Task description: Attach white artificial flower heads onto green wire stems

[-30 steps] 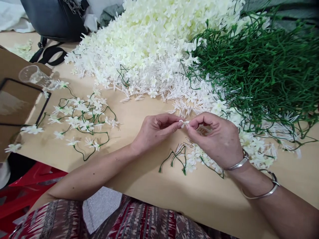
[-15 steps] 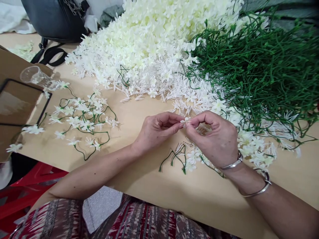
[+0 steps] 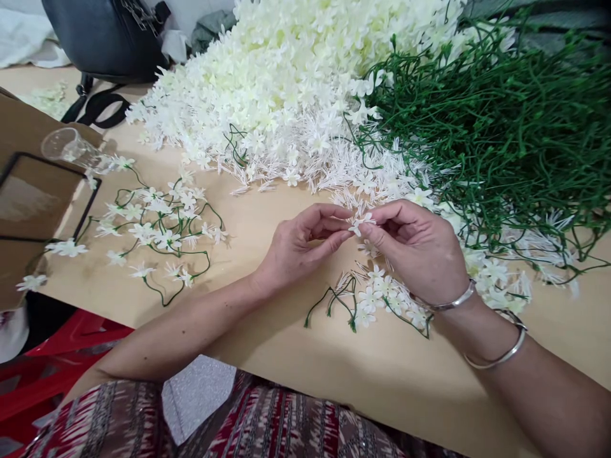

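Between my two hands is a small white artificial flower (image 3: 359,224), with thin white stamens showing at its left side. My left hand (image 3: 305,245) pinches at that left side with thumb and forefinger. From the other side, my right hand (image 3: 424,251) has its thumb and fingertips closed on the petals. Just below the hands lie loose white flower heads (image 3: 368,304) and several short green stems (image 3: 334,299). Farther left, a group of white flowers on green stems (image 3: 162,222) rests on the table (image 3: 267,331).
A big heap of white petals (image 3: 267,76) fills the back, with white stamens (image 3: 324,162) along its front. Green plastic stems (image 3: 506,133) are piled at the right. A clear cup (image 3: 71,149) lies tipped by a cardboard box (image 3: 28,191); a black bag (image 3: 105,38) stands behind.
My right hand has shifted slightly right and its fingers have rearranged on the flower. The flower shows more of its petals. My left hand has barely moved.
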`<state>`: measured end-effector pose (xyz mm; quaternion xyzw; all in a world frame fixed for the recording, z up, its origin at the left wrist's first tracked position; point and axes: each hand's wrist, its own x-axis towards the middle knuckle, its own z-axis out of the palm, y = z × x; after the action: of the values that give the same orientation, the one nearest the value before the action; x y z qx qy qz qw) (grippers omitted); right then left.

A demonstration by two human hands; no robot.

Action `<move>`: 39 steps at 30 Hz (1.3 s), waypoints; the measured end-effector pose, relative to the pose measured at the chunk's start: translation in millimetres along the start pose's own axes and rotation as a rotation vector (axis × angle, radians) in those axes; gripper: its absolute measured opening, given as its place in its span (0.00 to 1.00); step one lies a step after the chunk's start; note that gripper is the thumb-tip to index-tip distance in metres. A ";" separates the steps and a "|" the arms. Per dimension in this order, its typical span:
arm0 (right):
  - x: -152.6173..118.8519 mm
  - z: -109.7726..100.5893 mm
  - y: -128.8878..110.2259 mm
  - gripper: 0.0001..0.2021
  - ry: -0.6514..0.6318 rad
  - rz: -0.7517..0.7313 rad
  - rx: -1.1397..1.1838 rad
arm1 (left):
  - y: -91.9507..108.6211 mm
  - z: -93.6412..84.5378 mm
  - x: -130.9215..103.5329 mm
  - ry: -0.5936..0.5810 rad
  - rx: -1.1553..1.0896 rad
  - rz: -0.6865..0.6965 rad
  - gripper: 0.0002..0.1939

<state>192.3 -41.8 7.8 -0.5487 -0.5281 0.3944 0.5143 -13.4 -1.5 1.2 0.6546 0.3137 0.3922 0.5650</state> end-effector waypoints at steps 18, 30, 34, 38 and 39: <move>-3.0 4.7 8.1 0.09 0.027 -0.096 -0.072 | 11.0 0.4 4.5 -0.032 -0.139 -0.177 0.22; -4.5 5.7 -3.4 0.06 0.041 -0.688 -0.441 | 12.0 0.3 6.7 -0.003 -0.176 -0.204 0.26; -5.5 6.3 -5.8 0.08 0.042 -0.670 -0.476 | 8.7 0.1 4.7 0.004 -0.169 -0.178 0.25; -5.4 7.6 -7.3 0.08 0.077 -0.669 -0.482 | 6.3 1.1 1.9 0.028 -0.070 -0.126 0.24; -5.1 7.8 -7.6 0.08 0.083 -0.675 -0.481 | 6.3 1.2 1.4 0.032 -0.032 -0.113 0.23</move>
<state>182.7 -46.3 13.4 -0.4648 -0.7343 0.0466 0.4926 -11.9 -2.0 7.6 0.6202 0.3529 0.3752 0.5916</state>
